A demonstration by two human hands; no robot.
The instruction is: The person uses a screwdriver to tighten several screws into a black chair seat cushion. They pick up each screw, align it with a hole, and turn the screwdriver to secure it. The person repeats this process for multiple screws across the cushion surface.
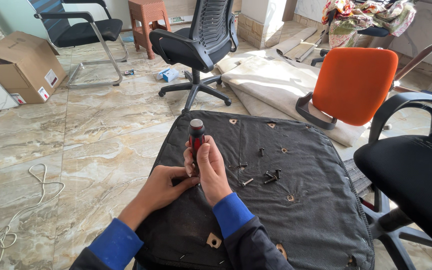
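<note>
Your right hand (211, 167) closed its grip around the red-and-black screwdriver (196, 137), held upright over the upturned seat base (301, 210), while your left hand (168, 185) pinched down beside its tip, seemingly to steady it. Loose bolts (271, 176) lay just beside on the fabric, within easy reach.

R hand (210, 167) grips red/black screwdriver (196, 136) upright on upturned seat base (296, 220); L hand (163, 186) steadies beside tip. Loose bolts (271, 176) nearby.
</note>
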